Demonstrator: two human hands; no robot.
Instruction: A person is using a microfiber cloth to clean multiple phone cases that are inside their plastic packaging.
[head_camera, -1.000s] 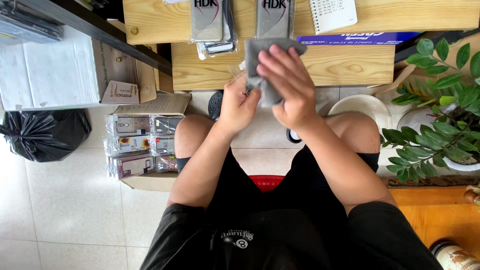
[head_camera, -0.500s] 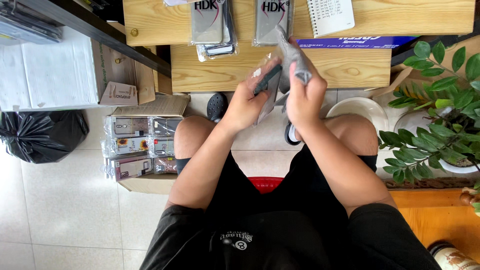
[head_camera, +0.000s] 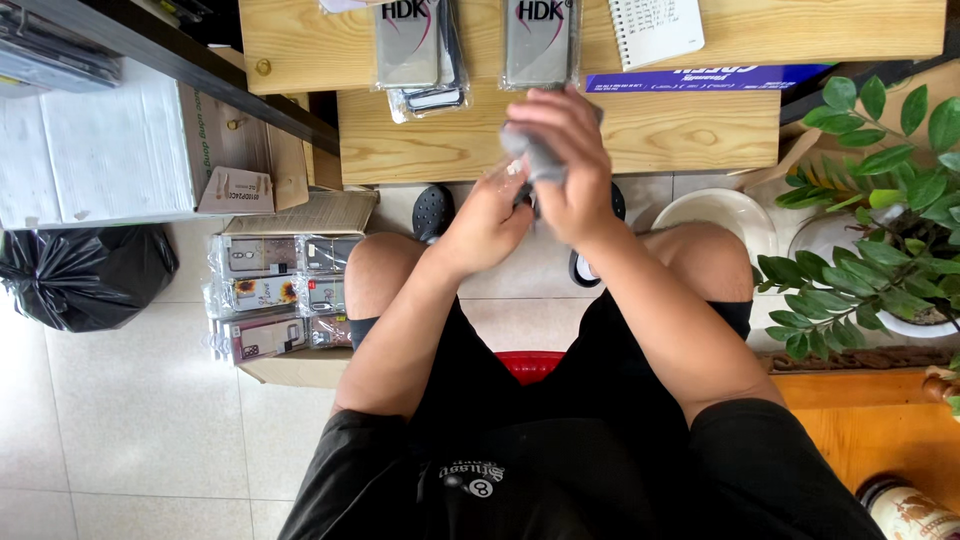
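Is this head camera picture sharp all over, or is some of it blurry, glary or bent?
Head view: even daylight with soft shadows; glare on the clear sleeves of the packaged phone cases on the wooden table; the right hand and the grey case it holds are slightly motion-blurred, as is the left hand; the plant and floor tiles look sharp; straight edges bow slightly near the borders.

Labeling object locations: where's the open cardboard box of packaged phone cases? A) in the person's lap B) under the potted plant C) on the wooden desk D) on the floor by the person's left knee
D: the cardboard box of packaged phone cases sits on the tiled floor beside the left knee, below the wooden desk.
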